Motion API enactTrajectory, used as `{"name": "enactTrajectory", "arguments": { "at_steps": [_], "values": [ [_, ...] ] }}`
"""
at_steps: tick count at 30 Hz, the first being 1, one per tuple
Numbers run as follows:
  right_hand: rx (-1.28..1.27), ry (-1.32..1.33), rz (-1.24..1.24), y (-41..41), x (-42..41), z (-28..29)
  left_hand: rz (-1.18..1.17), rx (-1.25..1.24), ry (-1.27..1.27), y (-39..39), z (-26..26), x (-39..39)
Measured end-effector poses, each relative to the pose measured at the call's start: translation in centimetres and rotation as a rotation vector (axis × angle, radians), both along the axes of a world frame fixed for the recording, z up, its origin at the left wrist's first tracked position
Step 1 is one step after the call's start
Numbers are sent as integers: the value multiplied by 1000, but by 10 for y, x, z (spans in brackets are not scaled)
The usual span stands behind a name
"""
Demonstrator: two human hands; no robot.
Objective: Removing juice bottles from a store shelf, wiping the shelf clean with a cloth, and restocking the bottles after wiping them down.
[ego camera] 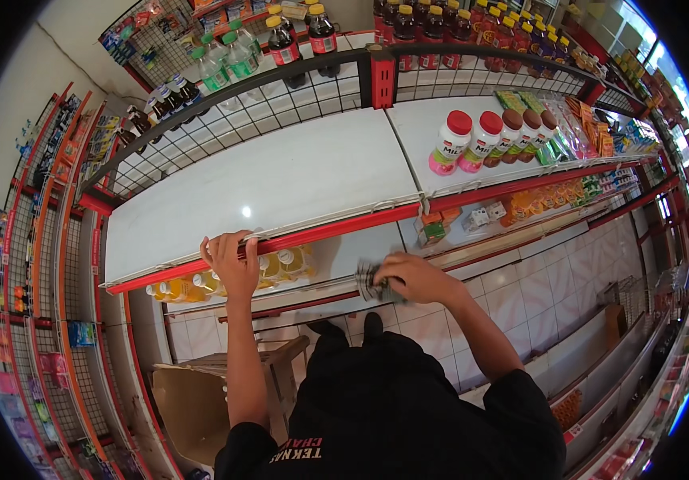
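Note:
My left hand (231, 264) grips the red front rail (332, 230) of the white upper shelf (272, 174), its fingers curled over the edge. In my right hand (419, 277) is a crumpled, dark-and-light patterned cloth (369, 281), bunched in the fingers and slightly blurred. The cloth is near the front of the lower shelf (359, 249). On that lower shelf, behind and beside my left wrist, stand bottles of yellow drink (287, 263); my hand and forearm hide some of them.
Milk bottles (458, 144) with red or brown caps stand on the upper shelf at right. Black wire mesh (248, 114) backs it, with dark drink bottles (322, 36) beyond. Small cartons (432, 233) sit lower right. An open cardboard box (191, 408) is by my left arm.

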State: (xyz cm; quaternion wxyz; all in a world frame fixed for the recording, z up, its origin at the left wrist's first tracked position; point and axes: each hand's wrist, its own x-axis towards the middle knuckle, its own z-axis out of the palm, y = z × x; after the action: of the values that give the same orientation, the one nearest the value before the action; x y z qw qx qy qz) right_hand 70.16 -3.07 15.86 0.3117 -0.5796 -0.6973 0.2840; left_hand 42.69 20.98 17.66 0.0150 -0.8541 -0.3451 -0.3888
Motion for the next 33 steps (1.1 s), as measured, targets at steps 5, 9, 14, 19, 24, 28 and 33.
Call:
{"name": "enactTrajectory", "arguments": {
  "at_steps": [5, 9, 14, 19, 24, 28, 33],
  "values": [
    [250, 28, -460, 15, 16, 19, 10, 0, -8, 0, 0, -1],
    [529, -56, -845, 38, 9, 0, 15, 19, -6, 2, -3, -2],
    [776, -180, -846, 58, -24, -24, 8, 11, -27, 1, -5, 0],
    [742, -386, -802, 68, -50, -21, -1, 16, -42, 1, -5, 1],
    [714, -558, -815, 61, -51, -26, 8, 9, -32, 0, -4, 0],
    [787, -656, -786, 53, -23, -28, -4, -12, -10, 0, -1, 0],
    [640, -564, -708, 43, -12, -16, -4, -16, -10, 0, -1, -5]
  ]
}}
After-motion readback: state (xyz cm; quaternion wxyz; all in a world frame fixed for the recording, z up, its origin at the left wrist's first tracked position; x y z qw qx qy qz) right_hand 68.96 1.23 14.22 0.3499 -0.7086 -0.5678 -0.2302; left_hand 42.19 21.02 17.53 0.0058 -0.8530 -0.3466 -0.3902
